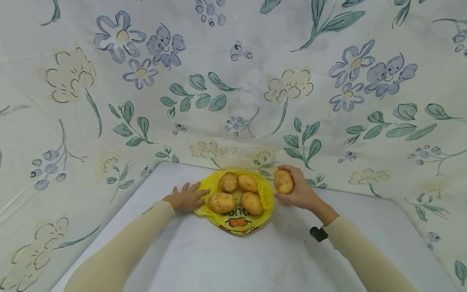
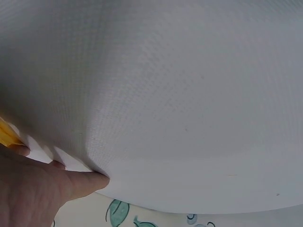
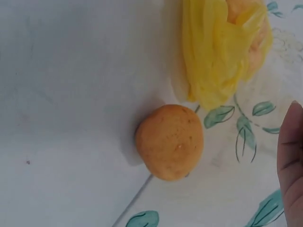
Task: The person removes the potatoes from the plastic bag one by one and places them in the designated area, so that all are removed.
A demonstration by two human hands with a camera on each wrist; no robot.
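Observation:
A yellow plastic bag (image 1: pixel 237 221) lies spread on the white table (image 1: pixel 233 259), with several potatoes (image 1: pixel 221 202) resting on it. My left hand (image 1: pixel 187 197) lies flat with straight fingers on the bag's left edge; the left wrist view shows that hand (image 2: pixel 33 189) pressed on the table (image 2: pixel 165 94) beside a sliver of yellow bag (image 2: pixel 7 135). My right hand (image 1: pixel 300 190) grips one more potato (image 1: pixel 283 181) just right of the bag. In the right wrist view this potato (image 3: pixel 170 142) sits low over the table near the bag (image 3: pixel 218 52), one finger (image 3: pixel 291 161) showing at the right.
A floral cloth (image 1: pixel 233 81) hangs as a backdrop behind and around the table, meeting its far edge just behind the bag. Bare white tabletop stretches toward me in front of the bag. A small black device (image 1: pixel 318 233) sits at my right wrist.

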